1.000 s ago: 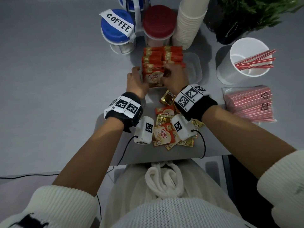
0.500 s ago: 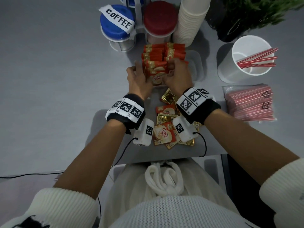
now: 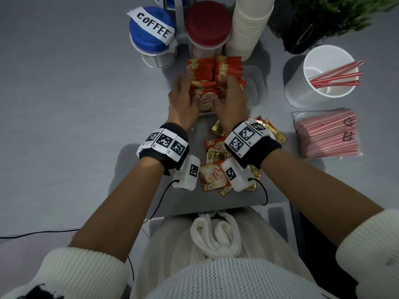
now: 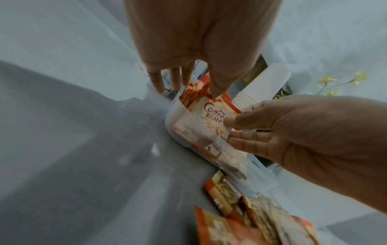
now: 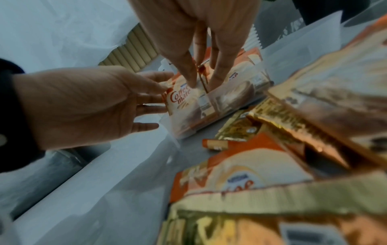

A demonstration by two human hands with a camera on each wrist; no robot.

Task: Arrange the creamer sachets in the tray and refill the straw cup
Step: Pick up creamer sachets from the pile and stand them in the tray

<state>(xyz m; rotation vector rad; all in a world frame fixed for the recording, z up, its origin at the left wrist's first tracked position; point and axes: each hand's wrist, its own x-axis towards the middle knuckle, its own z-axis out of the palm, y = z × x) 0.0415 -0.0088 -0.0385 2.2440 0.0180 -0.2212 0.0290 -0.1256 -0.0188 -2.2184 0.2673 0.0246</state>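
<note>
A clear plastic tray (image 3: pixel 255 83) holds several orange creamer sachets (image 3: pixel 216 72) standing upright in two rows. My left hand (image 3: pixel 183 100) lies along the left side of the rows, fingers straight, with its thumb on the front Coffee mate sachet (image 4: pixel 211 114). My right hand (image 3: pixel 231 96) presses straight fingers onto the sachet tops (image 5: pixel 230 79) on the right side. Several loose sachets (image 3: pixel 212 178) lie on the table under my wrists. The white straw cup (image 3: pixel 298 89) at right holds a few red-striped straws (image 3: pixel 336 76). A clear bag of straws (image 3: pixel 328 134) lies in front of it.
Behind the tray stand a blue-lidded jar labelled COFFEE (image 3: pixel 151 33), a red-lidded jar (image 3: pixel 208 24) and a tall stack of paper cups (image 3: pixel 248 24). A dark potted plant (image 3: pixel 334 18) sits at the back right. The table's front edge (image 3: pixel 216 205) runs just behind the loose sachets.
Both hands have slid farther along the sides of the sachet rows, from the tray's near end toward the back. The sachets stand closer together.
</note>
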